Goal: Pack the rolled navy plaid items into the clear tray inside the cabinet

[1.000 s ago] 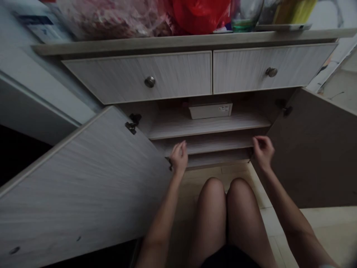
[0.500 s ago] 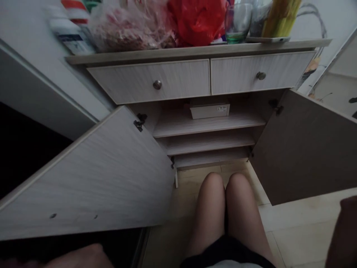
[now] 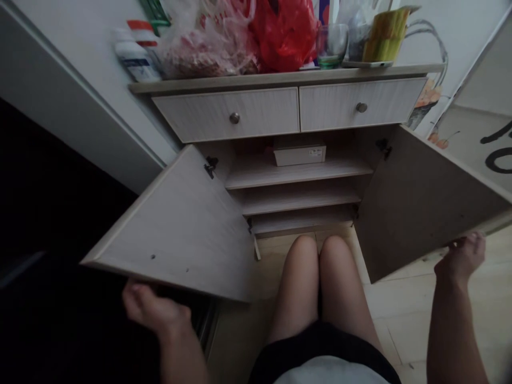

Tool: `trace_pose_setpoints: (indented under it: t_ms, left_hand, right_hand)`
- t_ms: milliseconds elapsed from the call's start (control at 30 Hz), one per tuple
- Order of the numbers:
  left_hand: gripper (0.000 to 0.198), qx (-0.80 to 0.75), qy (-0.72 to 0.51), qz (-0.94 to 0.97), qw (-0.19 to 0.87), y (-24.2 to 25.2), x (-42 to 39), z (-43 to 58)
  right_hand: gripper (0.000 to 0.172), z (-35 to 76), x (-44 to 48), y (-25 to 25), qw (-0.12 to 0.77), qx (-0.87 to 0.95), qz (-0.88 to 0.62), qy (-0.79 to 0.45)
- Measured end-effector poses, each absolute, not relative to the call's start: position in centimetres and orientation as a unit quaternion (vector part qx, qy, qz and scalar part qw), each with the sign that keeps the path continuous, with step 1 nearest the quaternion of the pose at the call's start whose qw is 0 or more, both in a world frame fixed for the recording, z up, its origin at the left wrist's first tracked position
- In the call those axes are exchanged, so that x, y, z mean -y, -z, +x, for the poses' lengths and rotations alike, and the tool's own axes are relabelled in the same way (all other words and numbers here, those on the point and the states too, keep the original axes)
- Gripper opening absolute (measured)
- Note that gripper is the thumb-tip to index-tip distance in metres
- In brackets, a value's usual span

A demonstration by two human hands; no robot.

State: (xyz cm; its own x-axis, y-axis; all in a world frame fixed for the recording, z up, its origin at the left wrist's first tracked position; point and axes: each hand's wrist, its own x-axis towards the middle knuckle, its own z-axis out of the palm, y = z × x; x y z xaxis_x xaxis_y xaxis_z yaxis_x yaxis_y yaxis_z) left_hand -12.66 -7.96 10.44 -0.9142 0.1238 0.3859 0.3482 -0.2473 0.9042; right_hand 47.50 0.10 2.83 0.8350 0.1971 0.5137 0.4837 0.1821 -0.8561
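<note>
My left hand [image 3: 154, 309] is at the lower edge of the left cabinet door [image 3: 180, 229], its fingers curled and partly hidden behind the panel. At the right, my right hand [image 3: 462, 258] touches the bottom edge of the right cabinet door [image 3: 428, 197] with bent fingers. Both doors stand swung outward from the cabinet. Inside, a white box [image 3: 300, 154] with a small label sits on the upper shelf [image 3: 256, 177], above two lower boards.
Two drawers [image 3: 264, 112] run under the cabinet top [image 3: 192, 84]. On top are white bottles [image 3: 138, 63], a clear bag [image 3: 212, 50], a red bag [image 3: 284, 37], a glass [image 3: 332, 48] and a yellow package [image 3: 386, 34]. My knees are close before the cabinet.
Both hands have come up from the lower frame edges to the doors' lower edges. The doors are angled somewhat further inward, and the view has shifted slightly.
</note>
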Motion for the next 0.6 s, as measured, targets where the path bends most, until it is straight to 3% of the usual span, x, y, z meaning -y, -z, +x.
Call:
trace_pose_setpoints:
  t_ms: [133, 433, 600]
  left_hand:
    - [0.033, 0.636, 0.735, -0.224, 0.078, -7.8, 6.5, -11.8]
    - [0.036, 0.593, 0.669, -0.448, -0.005, -6.3, 1.2, -5.9]
    - [0.025, 0.553, 0.639, -0.53, -0.075, -7.0, -4.4, -1.1]
  right_hand:
    - [0.052, 43.9, 0.0, -3.2, 0.786, 0.274, -0.554, 0.001]
    - [0.04, 37.4, -1.1, -4.3, 0.705, 0.441, -0.547, -0.097]
    - [0.038, 32.9, -4.0, -5.7, 0.656, 0.525, -0.53, -0.117]
